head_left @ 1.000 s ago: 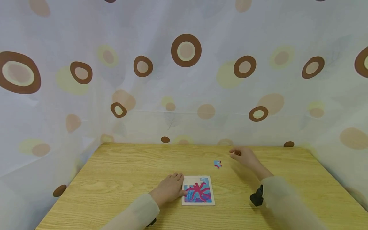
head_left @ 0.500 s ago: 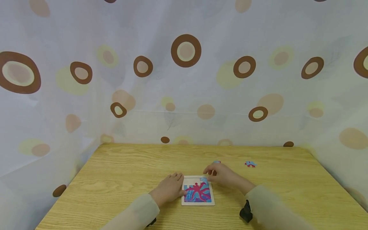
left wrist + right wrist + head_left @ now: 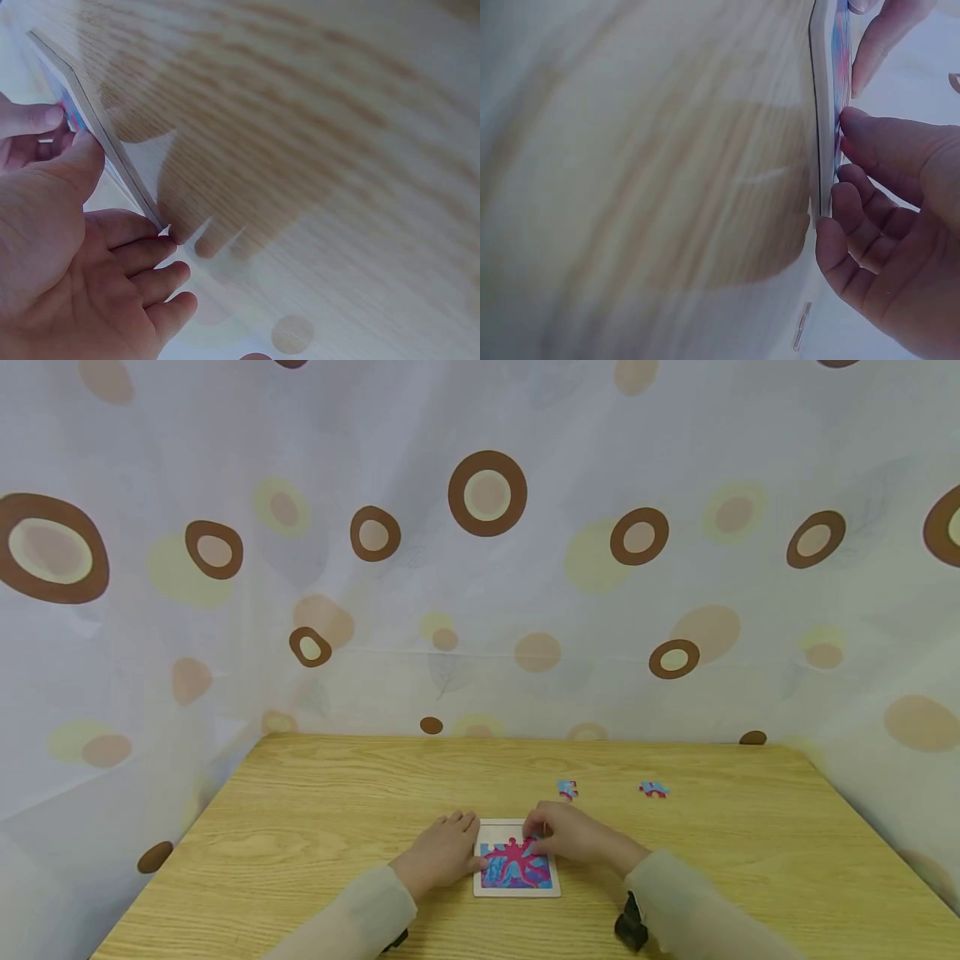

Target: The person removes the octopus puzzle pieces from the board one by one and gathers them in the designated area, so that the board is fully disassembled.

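A white-framed jigsaw puzzle (image 3: pixel 514 892) with a pink octopus on blue lies on the table. Bare backing shows at its upper left. My left hand (image 3: pixel 438 853) rests at the frame's left edge, thumb on the border and fingers extended beside it. Over the upper right corner bends my right hand (image 3: pixel 573 835); its thumb and forefinger pinch at the corner piece, which they mostly hide. In the right wrist view those fingertips (image 3: pixel 855 120) touch the picture face. Two loose puzzle pieces lie beyond: one piece (image 3: pixel 567 789) behind the frame, another piece (image 3: pixel 654 789) farther right.
The wooden table (image 3: pixel 337 793) extends around the puzzle on all sides. A white curtain (image 3: pixel 480 593) with brown and yellow spots hangs behind it and along both sides.
My right hand has come left and nearer from the back right, where a loose piece now shows, to the puzzle's upper right corner. The left hand has stayed in place.
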`<state>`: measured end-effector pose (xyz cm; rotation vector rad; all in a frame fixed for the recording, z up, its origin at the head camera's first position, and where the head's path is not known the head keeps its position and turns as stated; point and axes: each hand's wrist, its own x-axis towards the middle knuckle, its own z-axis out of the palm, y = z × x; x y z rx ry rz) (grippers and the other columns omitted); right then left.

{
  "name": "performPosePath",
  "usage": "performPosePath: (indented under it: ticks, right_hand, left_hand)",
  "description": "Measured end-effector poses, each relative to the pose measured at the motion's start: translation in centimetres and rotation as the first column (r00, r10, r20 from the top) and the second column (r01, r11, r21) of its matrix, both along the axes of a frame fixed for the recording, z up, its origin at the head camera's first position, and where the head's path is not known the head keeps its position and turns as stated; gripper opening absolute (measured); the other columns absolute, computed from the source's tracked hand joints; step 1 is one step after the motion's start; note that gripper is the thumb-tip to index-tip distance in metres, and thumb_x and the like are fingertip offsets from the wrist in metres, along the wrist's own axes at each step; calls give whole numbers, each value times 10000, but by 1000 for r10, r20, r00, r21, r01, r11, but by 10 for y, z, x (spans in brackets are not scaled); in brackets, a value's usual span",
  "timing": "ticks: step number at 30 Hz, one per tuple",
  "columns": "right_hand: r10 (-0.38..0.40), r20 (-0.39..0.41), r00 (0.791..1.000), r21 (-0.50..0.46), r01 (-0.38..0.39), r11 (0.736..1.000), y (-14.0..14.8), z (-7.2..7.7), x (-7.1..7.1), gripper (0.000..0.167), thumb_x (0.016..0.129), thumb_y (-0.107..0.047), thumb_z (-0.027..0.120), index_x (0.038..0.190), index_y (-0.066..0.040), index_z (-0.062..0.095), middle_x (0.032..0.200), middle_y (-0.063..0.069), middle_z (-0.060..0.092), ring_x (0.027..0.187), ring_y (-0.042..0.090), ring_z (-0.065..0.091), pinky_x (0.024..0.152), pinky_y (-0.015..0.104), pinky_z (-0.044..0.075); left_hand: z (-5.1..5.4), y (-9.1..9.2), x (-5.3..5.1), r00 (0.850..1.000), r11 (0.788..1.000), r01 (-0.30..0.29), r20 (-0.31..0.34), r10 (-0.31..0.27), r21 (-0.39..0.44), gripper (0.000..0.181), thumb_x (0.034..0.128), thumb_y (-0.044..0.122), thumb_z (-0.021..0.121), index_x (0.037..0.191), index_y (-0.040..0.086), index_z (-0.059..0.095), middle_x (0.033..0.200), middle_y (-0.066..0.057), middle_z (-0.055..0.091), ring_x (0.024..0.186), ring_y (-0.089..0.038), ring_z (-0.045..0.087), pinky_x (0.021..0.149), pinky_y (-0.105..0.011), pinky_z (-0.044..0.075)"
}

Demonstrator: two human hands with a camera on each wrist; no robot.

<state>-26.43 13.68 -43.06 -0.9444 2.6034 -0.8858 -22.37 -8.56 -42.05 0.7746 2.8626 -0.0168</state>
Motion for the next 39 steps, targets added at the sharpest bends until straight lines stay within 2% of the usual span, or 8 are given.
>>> performPosePath:
  ticks: [10, 13, 19, 26, 31, 39]
  right_hand:
    - [9, 5, 1000, -36, -9, 999, -1, -1, 1, 67, 850, -62, 660, 842, -113, 617, 876, 41, 407, 733, 179, 417, 597, 274, 389]
    - [12, -11, 1000, -38, -12, 999, 0, -2, 1, 85, 846, -58, 665, 845, -106, 595, 883, 43, 420, 722, 178, 416, 590, 275, 391]
    - [10, -44, 999, -26, -11, 1000, -1, -2, -1, 197, 832, -43, 677, 938, -72, 513, 920, 30, 466, 747, 180, 419, 607, 283, 397]
    - [-5, -33, 999, -14, 5, 1000, 1, -3, 1, 281, 839, -59, 673, 1086, -3, 552, 946, 37, 461, 768, 177, 422, 642, 292, 409]
    - [-15, -28, 999, -18, 15, 1000, 0, -2, 3, 247, 836, -55, 674, 1055, 6, 580, 910, 44, 448, 753, 177, 414, 624, 281, 397]
    - [-76, -19, 997, -33, 76, 997, -1, -2, 3, 215, 794, -63, 721, 954, -19, 584, 865, 35, 471, 733, 164, 448, 620, 302, 430]
  left_hand:
    - [1, 0, 0, 1000, 1000, -3, 6, 3, 8, 649, 920, 449, 491, 1397, 22, 382, 1418, -109, 375, 1305, -260, 322, 1054, -374, 285]
    - [0, 0, 0, 1000, 1000, -2, 0, 2, 9, 650, 920, 451, 491, 1394, 18, 387, 1416, -112, 378, 1303, -263, 326, 1052, -375, 288]
    - [-3, 0, -3, 1000, 1000, -2, -2, 2, 10, 658, 918, 460, 490, 1392, 15, 388, 1418, -115, 375, 1302, -268, 326, 1053, -379, 286]
    - [-6, 0, -4, 1000, 1000, -7, 5, 7, 6, 663, 918, 467, 482, 1399, 23, 378, 1423, -107, 368, 1308, -261, 315, 1057, -376, 279]
    - [-5, 1, -4, 1000, 1000, -9, 5, 9, 2, 660, 919, 467, 480, 1401, 28, 379, 1423, -104, 368, 1308, -257, 317, 1057, -369, 278]
    - [-5, 0, -3, 1000, 1000, -7, 1, 7, 2, 663, 918, 470, 476, 1401, 26, 377, 1426, -104, 365, 1308, -259, 316, 1059, -366, 275]
